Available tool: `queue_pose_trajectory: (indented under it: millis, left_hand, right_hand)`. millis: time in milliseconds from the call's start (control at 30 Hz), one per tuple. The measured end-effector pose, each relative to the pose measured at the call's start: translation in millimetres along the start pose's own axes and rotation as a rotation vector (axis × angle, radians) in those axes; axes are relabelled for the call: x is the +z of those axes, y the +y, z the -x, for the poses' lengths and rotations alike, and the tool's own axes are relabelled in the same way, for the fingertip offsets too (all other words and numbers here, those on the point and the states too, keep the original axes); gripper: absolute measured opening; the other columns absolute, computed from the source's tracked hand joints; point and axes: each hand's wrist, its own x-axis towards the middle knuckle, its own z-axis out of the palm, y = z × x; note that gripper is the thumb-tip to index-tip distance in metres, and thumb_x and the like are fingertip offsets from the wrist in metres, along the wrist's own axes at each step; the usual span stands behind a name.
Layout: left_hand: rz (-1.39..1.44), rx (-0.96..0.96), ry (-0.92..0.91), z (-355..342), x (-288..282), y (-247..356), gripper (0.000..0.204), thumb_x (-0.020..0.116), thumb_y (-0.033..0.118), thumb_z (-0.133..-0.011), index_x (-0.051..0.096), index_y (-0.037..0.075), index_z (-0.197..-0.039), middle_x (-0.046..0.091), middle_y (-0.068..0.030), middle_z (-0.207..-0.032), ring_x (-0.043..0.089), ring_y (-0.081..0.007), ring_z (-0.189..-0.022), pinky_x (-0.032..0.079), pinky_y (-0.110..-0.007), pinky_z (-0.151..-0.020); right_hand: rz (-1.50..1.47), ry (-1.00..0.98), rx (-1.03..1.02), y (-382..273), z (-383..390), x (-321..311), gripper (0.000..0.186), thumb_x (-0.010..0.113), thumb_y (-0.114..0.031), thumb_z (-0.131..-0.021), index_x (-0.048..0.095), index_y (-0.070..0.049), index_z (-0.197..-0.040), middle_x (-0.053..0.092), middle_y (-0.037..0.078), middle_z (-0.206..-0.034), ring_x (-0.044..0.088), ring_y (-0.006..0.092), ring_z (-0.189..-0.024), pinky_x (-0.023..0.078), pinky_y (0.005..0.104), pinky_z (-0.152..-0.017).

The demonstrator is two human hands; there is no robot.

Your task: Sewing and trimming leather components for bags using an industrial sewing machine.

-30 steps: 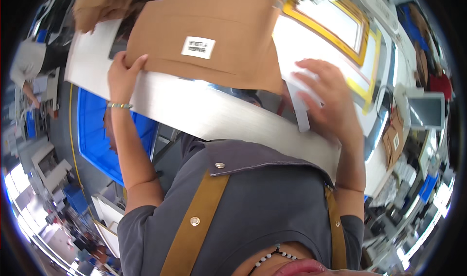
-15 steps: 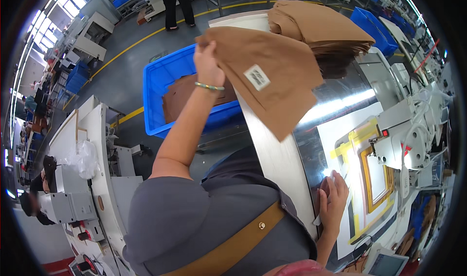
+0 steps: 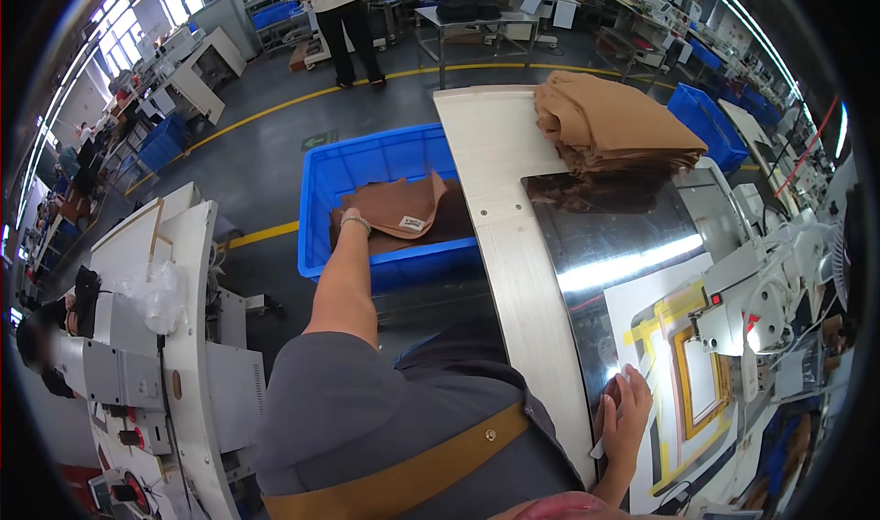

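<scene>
My left hand [image 3: 354,220] reaches down into a blue plastic bin [image 3: 316,190] and is closed on the edge of a brown fabric piece [image 3: 403,201]. A white label [image 3: 411,223] is on that piece, which curls up at its right side over other brown pieces in the bin. The fingertips are partly hidden. My right hand [image 3: 626,417] rests at the near edge of a shiny metal plate [image 3: 582,282], fingers loosely bent and apart, with nothing clearly seen in them. Beside it lies a yellow-taped template with an amber frame [image 3: 686,373].
A stack of brown fabric pieces [image 3: 619,121] sits at the far end of the white table [image 3: 495,135]. A white sewing machine head [image 3: 747,309] stands over the template at right. Another machine bench [image 3: 188,309] is at left. A person [image 3: 339,16] stands beyond the bin.
My left hand has lowered the labelled brown fabric piece from above the table's edge into the blue bin. My right hand has stayed at the plate's edge. The view has shifted.
</scene>
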Motion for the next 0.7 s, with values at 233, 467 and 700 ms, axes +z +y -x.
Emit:
queue_pose_trajectory:
  millis: [233,467,700]
  left_hand:
    - [1.939,-0.749,0.166,29.0,1.8,13.8,0.053,0.041,0.039,-0.114,0.061,0.004,-0.149,0.062,-0.0163,-0.153,0.060,-0.0343,-0.140,0.048,-0.050,-0.118]
    - [1.889,-0.862,0.230,32.2,-2.3,-1.5,0.071,0.057,0.048,-0.106,0.050,-0.004,-0.154,0.058,-0.0182,-0.154,0.060,-0.0343,-0.139,0.050,-0.049,-0.114]
    - [0.944,-0.514,0.204,62.3,-45.3,58.0,0.088,0.078,0.050,-0.090,0.045,0.008,-0.159,0.044,-0.0151,-0.164,0.047,-0.0339,-0.146,0.047,-0.048,-0.112]
  right_hand:
    - [0.029,0.008,0.014,-14.9,16.6,-5.6,0.039,0.068,-0.009,-0.094,0.066,-0.002,-0.133,0.056,0.017,-0.153,0.050,0.0416,-0.141,0.038,0.0517,-0.119]
    - [0.076,-0.016,-0.036,-5.7,7.9,-3.1,0.040,0.063,-0.008,-0.097,0.063,0.002,-0.136,0.056,0.020,-0.153,0.051,0.0416,-0.141,0.039,0.0488,-0.120]
    - [0.081,-0.012,-0.012,5.1,-13.7,8.2,0.041,0.064,-0.010,-0.099,0.064,-0.003,-0.139,0.055,0.015,-0.156,0.050,0.0383,-0.144,0.037,0.0491,-0.120]
